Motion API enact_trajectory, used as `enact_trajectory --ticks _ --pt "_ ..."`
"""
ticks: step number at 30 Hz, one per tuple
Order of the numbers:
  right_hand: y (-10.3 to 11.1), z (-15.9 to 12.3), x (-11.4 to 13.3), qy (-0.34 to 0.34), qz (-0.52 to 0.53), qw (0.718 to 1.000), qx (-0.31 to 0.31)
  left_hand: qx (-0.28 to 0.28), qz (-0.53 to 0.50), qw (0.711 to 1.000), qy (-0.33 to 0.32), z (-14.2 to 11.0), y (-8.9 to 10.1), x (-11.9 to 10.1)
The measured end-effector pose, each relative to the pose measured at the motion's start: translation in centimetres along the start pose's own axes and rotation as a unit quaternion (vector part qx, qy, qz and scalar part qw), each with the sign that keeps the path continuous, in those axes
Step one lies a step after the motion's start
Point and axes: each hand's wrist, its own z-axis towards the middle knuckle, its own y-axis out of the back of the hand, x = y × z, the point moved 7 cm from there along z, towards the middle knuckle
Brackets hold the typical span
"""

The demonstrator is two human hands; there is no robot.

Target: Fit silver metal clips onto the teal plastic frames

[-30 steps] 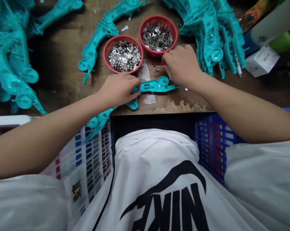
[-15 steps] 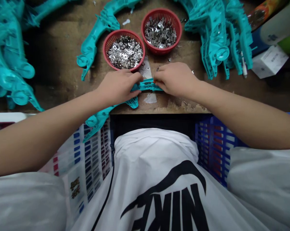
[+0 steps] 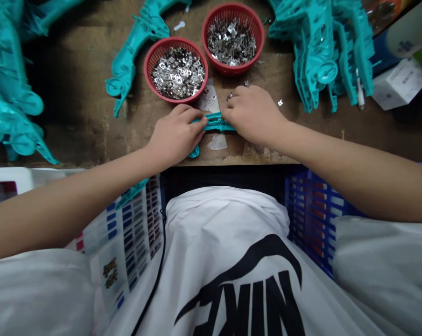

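Both my hands grip a teal moulded plastic part (image 3: 216, 123) lying across the wooden workbench (image 3: 74, 116) near its front edge. My left hand (image 3: 176, 133) wraps its left portion, and my right hand (image 3: 253, 114) covers its right end. Much of the part is hidden by my fingers. Just beyond my hands stand two red plastic baskets, the left (image 3: 176, 70) full of small round silver metal pieces and the right (image 3: 232, 39) full of rougher silver metal pieces. A few loose metal pieces (image 3: 280, 102) lie on the wood.
Piles of similar teal parts (image 3: 11, 93) (image 3: 319, 56) rise on both sides of the bench. Another teal part (image 3: 127, 56) lies behind the baskets. Below the front edge stand a printed white crate (image 3: 134, 219) and a blue crate (image 3: 311, 219). A white box (image 3: 400, 84) sits at far right.
My right hand has moved from beside the right basket down onto the teal part's right end. Both hands now hold the part, and the view has tilted slightly downward.
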Motion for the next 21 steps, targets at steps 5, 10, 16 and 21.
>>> enact_trajectory --ticks 5,10,16,21 --pt "-0.2 0.0 0.2 -0.003 0.008 1.000 0.009 0.036 -0.028 0.999 -0.009 0.9 -0.8 0.6" --pt "-1.2 0.7 0.2 -0.011 0.029 1.000 -0.003 0.049 -0.054 0.997 -0.016 1.7 -1.8 1.4" --pt "-1.4 0.9 0.6 -0.015 0.027 1.000 0.005 0.043 -0.033 0.997 -0.047 2.1 -1.8 1.6" --pt "-1.2 0.5 -0.1 -0.025 0.014 1.000 -0.006 -0.009 -0.043 0.998 -0.055 1.8 -1.1 1.3"
